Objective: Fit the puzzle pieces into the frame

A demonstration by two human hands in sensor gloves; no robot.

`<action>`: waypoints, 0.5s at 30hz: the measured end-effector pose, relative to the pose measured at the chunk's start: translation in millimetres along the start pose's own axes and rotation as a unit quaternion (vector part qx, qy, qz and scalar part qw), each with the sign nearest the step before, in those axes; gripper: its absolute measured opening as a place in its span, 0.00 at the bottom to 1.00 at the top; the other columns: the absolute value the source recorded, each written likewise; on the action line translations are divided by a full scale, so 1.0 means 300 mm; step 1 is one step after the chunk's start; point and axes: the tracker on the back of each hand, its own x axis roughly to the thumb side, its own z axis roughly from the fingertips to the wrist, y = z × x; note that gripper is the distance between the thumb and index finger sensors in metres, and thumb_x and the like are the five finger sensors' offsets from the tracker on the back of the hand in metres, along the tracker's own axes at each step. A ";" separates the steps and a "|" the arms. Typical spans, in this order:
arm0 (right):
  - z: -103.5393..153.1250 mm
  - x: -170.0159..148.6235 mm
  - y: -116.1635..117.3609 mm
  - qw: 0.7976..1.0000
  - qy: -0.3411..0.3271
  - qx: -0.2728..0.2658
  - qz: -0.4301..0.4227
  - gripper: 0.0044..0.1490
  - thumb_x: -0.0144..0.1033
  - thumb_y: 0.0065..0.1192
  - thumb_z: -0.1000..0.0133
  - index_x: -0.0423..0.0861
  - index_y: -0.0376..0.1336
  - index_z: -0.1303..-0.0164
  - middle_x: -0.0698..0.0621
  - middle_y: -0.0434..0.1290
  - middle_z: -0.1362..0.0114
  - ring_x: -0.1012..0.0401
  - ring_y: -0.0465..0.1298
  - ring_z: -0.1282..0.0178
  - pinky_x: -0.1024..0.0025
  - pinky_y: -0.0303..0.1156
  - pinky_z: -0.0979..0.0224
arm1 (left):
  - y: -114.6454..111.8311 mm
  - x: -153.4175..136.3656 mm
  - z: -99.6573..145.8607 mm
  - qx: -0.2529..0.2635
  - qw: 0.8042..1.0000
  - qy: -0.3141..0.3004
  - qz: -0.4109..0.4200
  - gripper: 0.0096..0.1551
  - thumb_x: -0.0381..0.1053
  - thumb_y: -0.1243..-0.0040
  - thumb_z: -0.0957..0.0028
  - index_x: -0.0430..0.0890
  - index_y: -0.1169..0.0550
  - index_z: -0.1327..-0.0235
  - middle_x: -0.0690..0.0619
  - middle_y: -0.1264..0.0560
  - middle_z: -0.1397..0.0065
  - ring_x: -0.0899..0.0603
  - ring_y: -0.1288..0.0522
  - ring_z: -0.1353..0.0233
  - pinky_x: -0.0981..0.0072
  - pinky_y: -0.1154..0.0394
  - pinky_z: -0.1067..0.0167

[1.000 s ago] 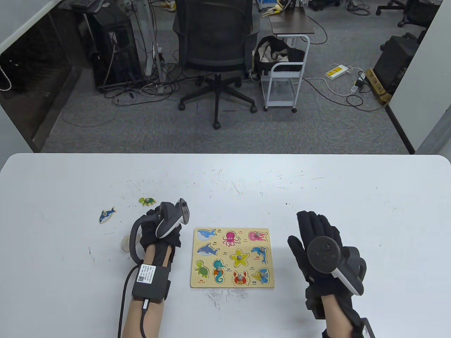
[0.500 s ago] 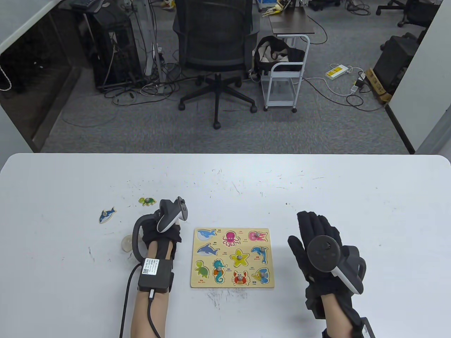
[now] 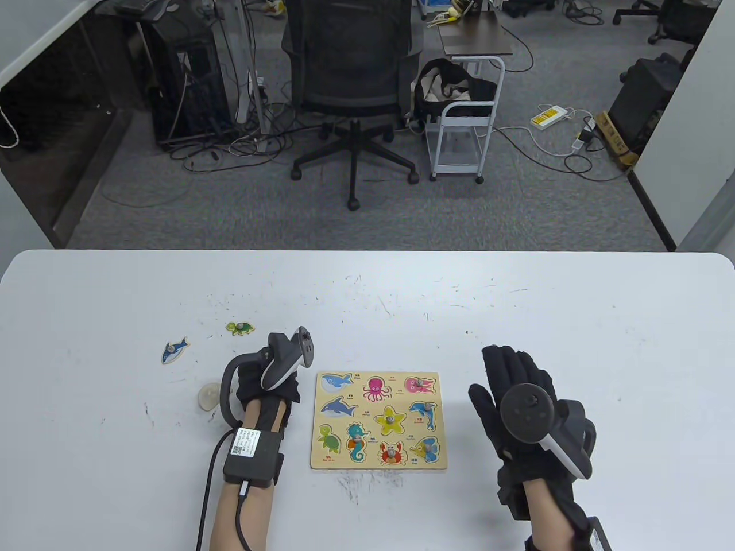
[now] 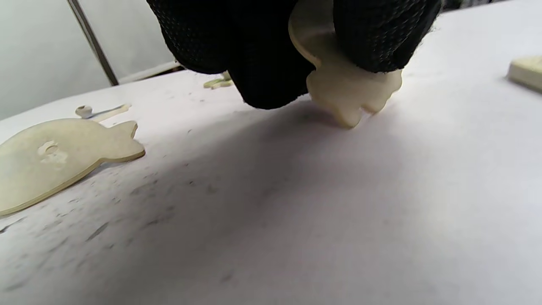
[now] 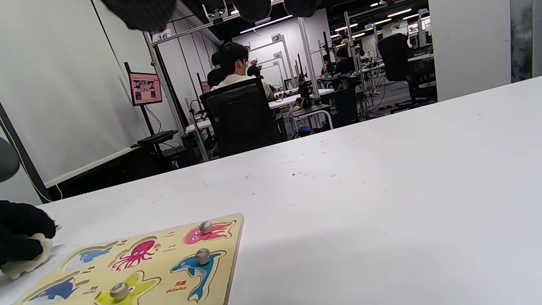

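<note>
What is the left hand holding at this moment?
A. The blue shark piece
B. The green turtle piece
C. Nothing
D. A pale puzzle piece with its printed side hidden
D. The left wrist view shows the left hand pinching a pale puzzle piece with its lobed lower edge at the table.

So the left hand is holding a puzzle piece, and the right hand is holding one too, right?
Not quite. The left hand does grip a pale puzzle piece, as the left wrist view shows. But the right hand holds nothing: in the table view it lies flat and open on the table, to the right of the puzzle frame.
</note>
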 end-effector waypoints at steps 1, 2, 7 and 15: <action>0.000 0.000 0.000 1.000 0.000 0.000 0.000 0.45 0.57 0.59 0.44 0.58 0.50 0.17 0.51 0.57 0.12 0.46 0.58 0.12 0.42 0.51 0.14 | 0.011 -0.004 0.011 0.007 1.000 -0.007 -0.001 0.27 0.62 0.35 0.50 0.65 0.25 0.35 0.64 0.17 0.33 0.55 0.16 0.36 0.60 0.21 0.32; 0.001 0.000 0.000 1.000 0.000 0.000 0.000 0.45 0.57 0.59 0.44 0.57 0.50 0.17 0.51 0.57 0.12 0.46 0.58 0.12 0.42 0.51 0.14 | 0.022 -0.008 0.023 0.016 1.000 -0.013 -0.004 0.27 0.62 0.35 0.50 0.65 0.25 0.35 0.64 0.17 0.33 0.55 0.16 0.37 0.60 0.21 0.32; 0.001 -0.003 -0.003 1.000 -0.002 -0.002 -0.004 0.44 0.57 0.59 0.44 0.57 0.50 0.17 0.51 0.57 0.12 0.46 0.58 0.12 0.43 0.51 0.14 | 0.101 -0.041 0.104 0.073 0.996 -0.037 0.021 0.26 0.61 0.35 0.50 0.66 0.24 0.35 0.63 0.18 0.32 0.55 0.16 0.36 0.59 0.21 0.32; 0.004 0.008 0.004 1.000 -0.011 -0.002 -0.001 0.44 0.57 0.59 0.44 0.57 0.51 0.17 0.51 0.58 0.12 0.46 0.59 0.12 0.43 0.52 0.15 | 0.217 -0.071 0.284 0.131 0.970 -0.106 0.176 0.26 0.57 0.36 0.47 0.65 0.25 0.33 0.62 0.19 0.28 0.53 0.17 0.32 0.58 0.22 0.31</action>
